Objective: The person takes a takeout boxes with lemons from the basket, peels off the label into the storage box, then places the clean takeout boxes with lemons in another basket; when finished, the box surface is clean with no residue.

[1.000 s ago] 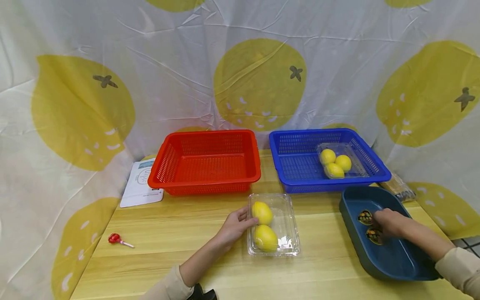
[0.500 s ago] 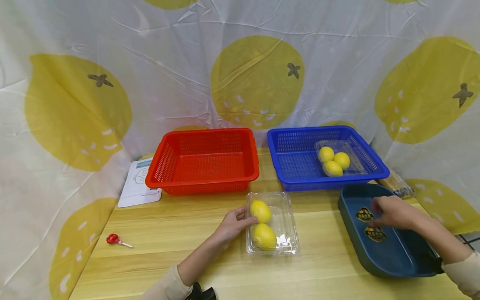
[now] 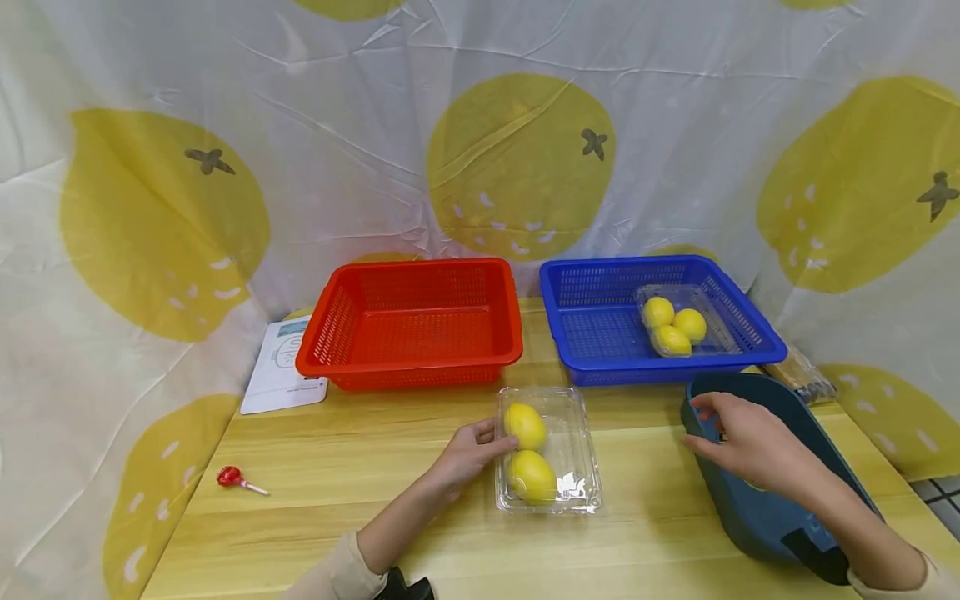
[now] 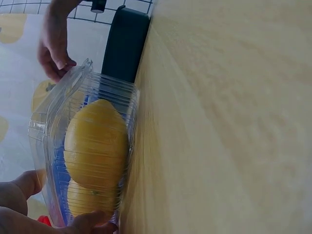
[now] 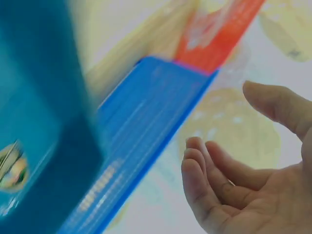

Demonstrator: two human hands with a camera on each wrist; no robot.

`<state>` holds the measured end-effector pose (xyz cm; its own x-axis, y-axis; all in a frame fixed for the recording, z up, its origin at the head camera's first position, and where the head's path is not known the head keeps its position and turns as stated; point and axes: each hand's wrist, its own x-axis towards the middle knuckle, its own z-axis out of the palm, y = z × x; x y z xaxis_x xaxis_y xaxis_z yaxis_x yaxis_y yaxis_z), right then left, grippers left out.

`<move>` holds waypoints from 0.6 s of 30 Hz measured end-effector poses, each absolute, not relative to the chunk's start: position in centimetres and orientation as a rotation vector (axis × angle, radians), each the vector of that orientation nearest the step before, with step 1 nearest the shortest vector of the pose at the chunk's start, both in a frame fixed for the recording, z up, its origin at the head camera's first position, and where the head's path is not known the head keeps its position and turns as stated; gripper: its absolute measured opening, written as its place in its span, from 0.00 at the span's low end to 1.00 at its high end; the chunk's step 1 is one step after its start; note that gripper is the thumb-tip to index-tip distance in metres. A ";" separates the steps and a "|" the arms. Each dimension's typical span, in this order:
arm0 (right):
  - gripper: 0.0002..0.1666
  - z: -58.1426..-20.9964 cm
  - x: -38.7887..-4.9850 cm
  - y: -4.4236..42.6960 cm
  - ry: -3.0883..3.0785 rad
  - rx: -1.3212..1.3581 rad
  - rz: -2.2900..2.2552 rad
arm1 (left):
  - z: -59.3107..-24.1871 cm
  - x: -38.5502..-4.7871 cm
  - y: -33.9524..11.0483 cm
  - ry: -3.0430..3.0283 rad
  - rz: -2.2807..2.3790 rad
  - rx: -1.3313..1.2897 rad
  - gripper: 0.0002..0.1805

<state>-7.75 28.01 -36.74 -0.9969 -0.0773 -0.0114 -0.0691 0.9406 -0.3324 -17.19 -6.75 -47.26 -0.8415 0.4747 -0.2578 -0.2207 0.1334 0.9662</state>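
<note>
My left hand (image 3: 465, 458) grips the left side of a clear plastic clamshell box (image 3: 566, 425), its thumb over the top edge. Inside the box sit two lemons (image 3: 532, 477) along its left half; in the left wrist view one lemon (image 4: 95, 144) shows large through the ribbed wall. Over the left rim of a dark teal bin (image 3: 723, 508) hovers my right hand (image 3: 757, 442), thumb and fingers apart. The right wrist view shows nothing between thumb and fingers of this hand (image 5: 248, 185). A round label (image 5: 13, 168) lies in the bin, partly out of frame.
At the back stand a red basket (image 3: 420, 367) and a blue basket (image 3: 600, 333), which holds another clear box with three lemons (image 3: 672, 340). A red lollipop (image 3: 230, 476) and a white printed sheet (image 3: 273, 383) lie on the left. A clear packet (image 3: 802, 375) lies behind the bin.
My right hand has risen from the labels inside the bin and moved left to its rim, its fingers spreading from the thumb. My left hand and the box have stayed in place.
</note>
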 end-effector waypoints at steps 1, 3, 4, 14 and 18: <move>0.32 -36.7 -7.4 27.4 3.078 -0.118 -0.544 | -47.2 -17.2 -6.7 1.902 1.759 0.245 0.38; 0.32 -36.8 -6.9 26.4 3.085 -0.115 -0.586 | -47.1 -17.1 -6.8 1.895 1.761 0.245 0.37; 0.32 -36.7 -6.7 25.9 3.087 -0.112 -0.603 | -47.0 -17.1 -6.7 1.887 1.765 0.241 0.37; 0.37 -38.3 -6.6 22.7 3.071 0.002 -0.807 | -46.9 -16.8 -6.8 1.824 1.776 0.211 0.34; 0.41 -39.6 -7.8 21.6 2.978 0.087 -0.938 | -46.9 -17.0 -6.9 1.798 1.800 0.189 0.30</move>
<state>-7.76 21.59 -39.55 -0.9983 0.0477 -0.0340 0.0585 0.8182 -0.5720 -16.95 -6.85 -46.89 -0.8206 0.4882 -0.2971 -0.2975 0.0789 0.9514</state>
